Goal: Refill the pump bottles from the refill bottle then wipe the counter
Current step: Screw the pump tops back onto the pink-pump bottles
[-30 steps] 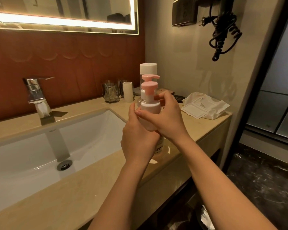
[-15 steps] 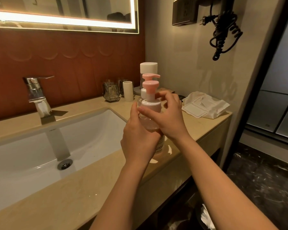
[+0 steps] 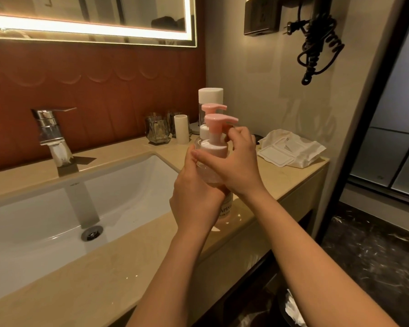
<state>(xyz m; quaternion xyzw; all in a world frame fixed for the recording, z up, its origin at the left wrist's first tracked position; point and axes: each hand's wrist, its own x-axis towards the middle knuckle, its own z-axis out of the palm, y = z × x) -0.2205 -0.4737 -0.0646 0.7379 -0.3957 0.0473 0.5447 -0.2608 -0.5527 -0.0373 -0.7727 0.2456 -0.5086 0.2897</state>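
Presently, the left hand [image 3: 194, 199] is gripping the pump bottle [image 3: 213, 148] above the counter [image 3: 104, 267], at three o'clock from the basin [image 3: 45, 220]. The right hand [image 3: 236, 161] is pinching its collar. Advisably, one is twisting gently, bracing the body upright.

Pump bottle [image 3: 213, 147] right of sink [image 3: 118, 185]

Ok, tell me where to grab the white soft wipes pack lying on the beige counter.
Probably pinch the white soft wipes pack across its crumpled far half, from above, with the right hand once it frees the clear pink-headed pump bottle. The pack lies flat on the beige counter, stiff flap lid facing up at its near end, wall close behind.
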